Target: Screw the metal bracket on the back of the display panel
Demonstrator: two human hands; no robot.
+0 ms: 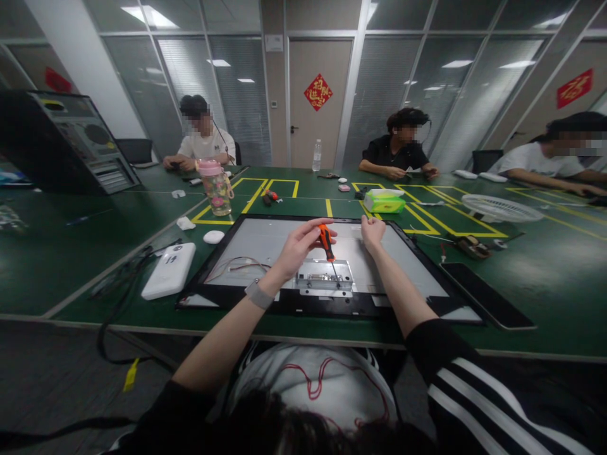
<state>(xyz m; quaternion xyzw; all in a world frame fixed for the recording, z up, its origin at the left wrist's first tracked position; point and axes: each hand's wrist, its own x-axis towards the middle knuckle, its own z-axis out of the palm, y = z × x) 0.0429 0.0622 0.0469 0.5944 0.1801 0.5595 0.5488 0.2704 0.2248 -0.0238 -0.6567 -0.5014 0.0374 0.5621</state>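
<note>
My left hand (303,245) grips an orange and black screwdriver (326,242) by its handle. The shaft points down and its tip meets a metal bracket (324,277) near the bracket's right part. That bracket sits at the near middle of a flat display panel (265,237) with a black frame, lying on the table. Over the panel's right half, my right hand (373,232) is closed in a loose fist; whatever its fingers hold, if anything, is hidden. Thin wires (237,265) run across the panel's left side.
Left of the panel lie a white power bank (169,270) and cables; a pink-lidded bottle (215,186) stands behind them. At right are a black phone-like slab (486,295) and a small tool (472,246). A green tissue pack (384,201) lies beyond the panel. Several people sit across the table.
</note>
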